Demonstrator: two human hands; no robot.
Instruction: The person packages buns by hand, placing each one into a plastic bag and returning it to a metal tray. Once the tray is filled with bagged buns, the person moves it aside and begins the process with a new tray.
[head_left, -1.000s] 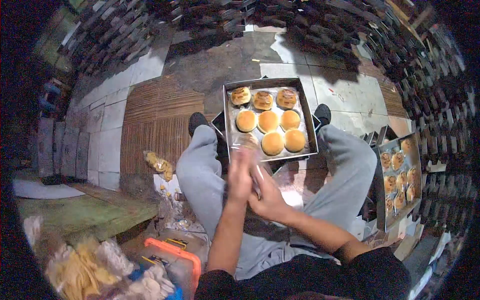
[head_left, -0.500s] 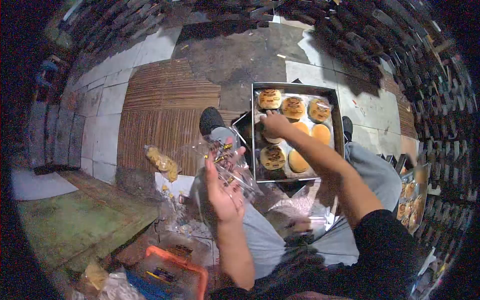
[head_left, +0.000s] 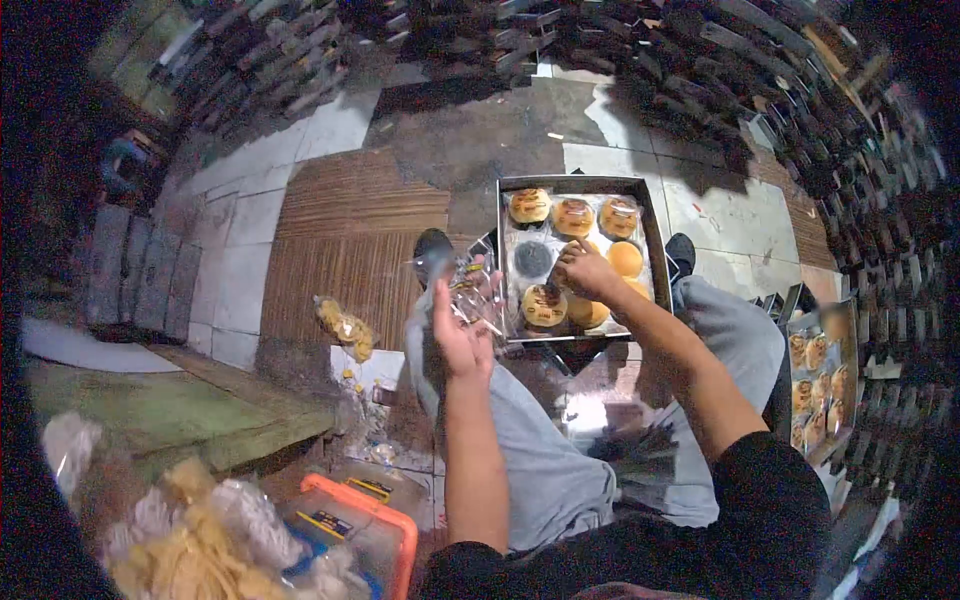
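Note:
My left hand [head_left: 465, 335] is raised left of the tray, its fingers curled around clear printed plastic bags [head_left: 478, 290]. My right hand [head_left: 588, 270] is over the middle of a dark-rimmed metal tray [head_left: 657, 225], its fingers bent close together; what is between them is hidden. Round buns sit in rows in the tray. Along the far row are buns in printed clear wrappers, such as the wrapped bun [head_left: 573, 217]. Another wrapped bun [head_left: 544, 306] is at the near left. A plain bun [head_left: 625, 260] shows right of my hand. A dark round spot [head_left: 532, 260] marks the middle left.
A bag of yellowish items [head_left: 343, 328] lies on the floor at left. An orange-rimmed box [head_left: 405, 525] and plastic bundles [head_left: 190, 540] are at the near left, beside a green board [head_left: 220, 405]. A second tray of buns [head_left: 850, 370] stands at right.
My right hand has moved from the tray's middle left toward its centre, exposing a dark round spot. My left hand still has the plastic bags. The view has shifted, showing more plastic bundles at near left.

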